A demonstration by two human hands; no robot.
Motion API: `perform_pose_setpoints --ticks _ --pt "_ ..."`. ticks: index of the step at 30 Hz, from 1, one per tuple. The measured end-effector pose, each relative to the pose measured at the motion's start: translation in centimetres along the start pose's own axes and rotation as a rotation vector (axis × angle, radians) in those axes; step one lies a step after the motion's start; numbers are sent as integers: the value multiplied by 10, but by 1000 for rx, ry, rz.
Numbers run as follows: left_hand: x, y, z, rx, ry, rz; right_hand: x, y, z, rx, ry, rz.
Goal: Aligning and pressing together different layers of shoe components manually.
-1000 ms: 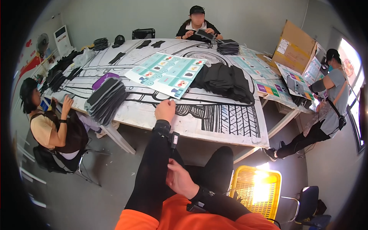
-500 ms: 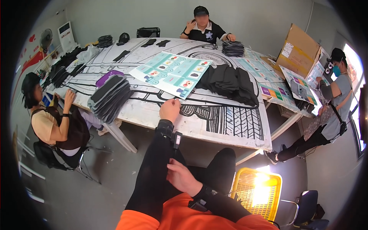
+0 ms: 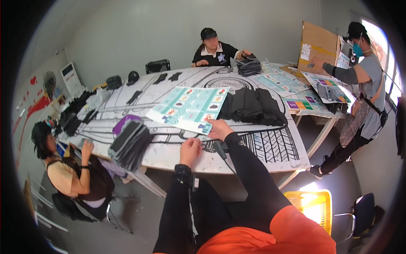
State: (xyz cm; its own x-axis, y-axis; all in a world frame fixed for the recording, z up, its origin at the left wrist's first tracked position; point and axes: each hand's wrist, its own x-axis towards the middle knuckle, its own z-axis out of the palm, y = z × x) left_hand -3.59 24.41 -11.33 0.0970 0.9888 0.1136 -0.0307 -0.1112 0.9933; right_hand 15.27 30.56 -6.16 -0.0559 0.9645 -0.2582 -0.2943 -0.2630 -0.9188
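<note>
A turquoise and white printed sheet [image 3: 189, 108] with small pictures lies on the table in front of me. At its near right corner my right hand [image 3: 220, 129] has its thumb and fingers closed on the edge. My left hand [image 3: 190, 152] is curled shut just below the sheet, over the table's near edge, with nothing visible in it. Beyond my right hand is a heap of dark folded fabric pieces [image 3: 252, 106], partly beside the sheet. To the left a stack of dark grey fabric pieces [image 3: 130, 145] leans against a purple tray [image 3: 125, 123].
The white table [image 3: 270, 167] bears black line drawings. Co-workers are at the left [image 3: 72, 178], far side [image 3: 215, 53] and right [image 3: 366, 84]. More printed sheets and a cardboard box [image 3: 319, 53] stand at the right. A yellow basket [image 3: 325, 207] is on the floor near a chair [image 3: 364, 213].
My right hand has moved from beside my left forearm up to the sheet's corner and closed on it. The left hand stays curled near the table edge. The view has shifted.
</note>
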Motion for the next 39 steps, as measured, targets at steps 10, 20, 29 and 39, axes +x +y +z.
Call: perform_pose_setpoints --ticks 10,20,29,39 --pt "7 -7 15 -89 -48 27 38 -21 50 207 86 -473" --pt "6 3 2 10 -80 34 -48 -128 -44 390 114 -651" --pt "5 8 18 97 -78 44 -89 -155 -244 531 387 -697" --pt "-6 12 0 177 -29 77 -41 -122 -317 684 557 -663"
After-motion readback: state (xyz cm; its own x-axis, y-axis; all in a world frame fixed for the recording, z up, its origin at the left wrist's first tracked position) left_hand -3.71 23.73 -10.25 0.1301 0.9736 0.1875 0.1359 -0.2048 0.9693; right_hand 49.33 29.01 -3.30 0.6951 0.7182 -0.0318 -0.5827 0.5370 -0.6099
